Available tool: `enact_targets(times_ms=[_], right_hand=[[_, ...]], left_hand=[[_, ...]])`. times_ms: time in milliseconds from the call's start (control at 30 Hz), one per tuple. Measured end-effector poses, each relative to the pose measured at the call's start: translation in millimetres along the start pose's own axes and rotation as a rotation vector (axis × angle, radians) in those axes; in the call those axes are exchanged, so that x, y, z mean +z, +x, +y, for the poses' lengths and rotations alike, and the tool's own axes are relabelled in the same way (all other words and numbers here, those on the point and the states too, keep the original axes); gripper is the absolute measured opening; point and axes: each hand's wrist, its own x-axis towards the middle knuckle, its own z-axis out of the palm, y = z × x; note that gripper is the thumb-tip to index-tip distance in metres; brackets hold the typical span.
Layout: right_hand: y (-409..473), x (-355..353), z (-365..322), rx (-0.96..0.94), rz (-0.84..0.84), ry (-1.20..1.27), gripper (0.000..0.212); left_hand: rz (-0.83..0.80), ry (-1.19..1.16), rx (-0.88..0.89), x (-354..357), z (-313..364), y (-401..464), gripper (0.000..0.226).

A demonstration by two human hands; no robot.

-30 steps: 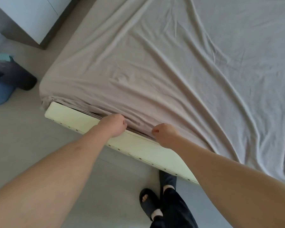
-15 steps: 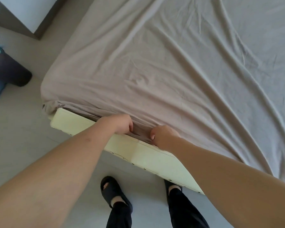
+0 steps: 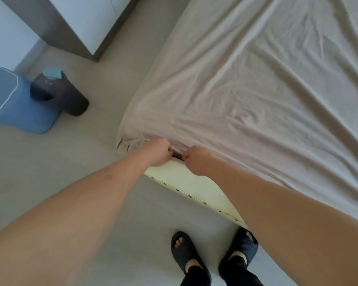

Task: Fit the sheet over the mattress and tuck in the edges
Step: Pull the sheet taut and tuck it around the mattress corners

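Observation:
A wrinkled taupe sheet point(image 3: 256, 96) covers the mattress, wrapped over its near left corner point(image 3: 126, 139). Below the sheet's hem runs the pale yellow bed base point(image 3: 194, 184) with a row of studs. My left hand point(image 3: 158, 150) and my right hand point(image 3: 195, 159) sit close together at the hem, fingers curled and gripping the sheet's edge where it meets the base. A dark gap shows between the two fists. The fingertips are hidden under the fabric.
A blue cushion point(image 3: 15, 104) and a dark cylindrical bin point(image 3: 60, 93) lie on the grey floor to the left. A white and grey cabinet point(image 3: 77, 23) stands at the back left. My feet in dark slippers point(image 3: 188, 254) stand by the bed base.
My hands have moved left along the hem toward the mattress corner and come closer together. I have stepped left, and the view has turned so more floor shows.

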Motion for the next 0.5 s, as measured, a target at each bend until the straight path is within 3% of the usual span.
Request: enact_targets(times_ms=[133, 267, 333, 400, 500], right_hand=[[33.8, -3.2, -32.8, -0.044, -0.074, -0.078, 0.025], [53.9, 4.0, -26.1, -0.080, -0.142, -0.024, 0.032], [56.9, 4.2, -24.0, -0.092, -0.187, 0.008, 0.035], [55.4, -6.3, -27.2, -0.124, -0.219, -0.041, 0.035], [55.1, -14.8, -38.9, -0.158, -0.209, -0.030, 0.029]], left_hand=[[-0.092, -0.178, -0.036, -13.9, -37.1, 11.6, 0.020], [-0.051, -0.206, -0.067, -18.6, -50.5, 31.5, 0.024], [0.045, -0.188, -0.074, -12.2, -58.1, 33.5, 0.026], [0.140, -0.227, -0.188, -3.2, -75.6, 39.1, 0.026], [0.070, -0.391, -0.266, -0.1, -93.9, 32.2, 0.016]])
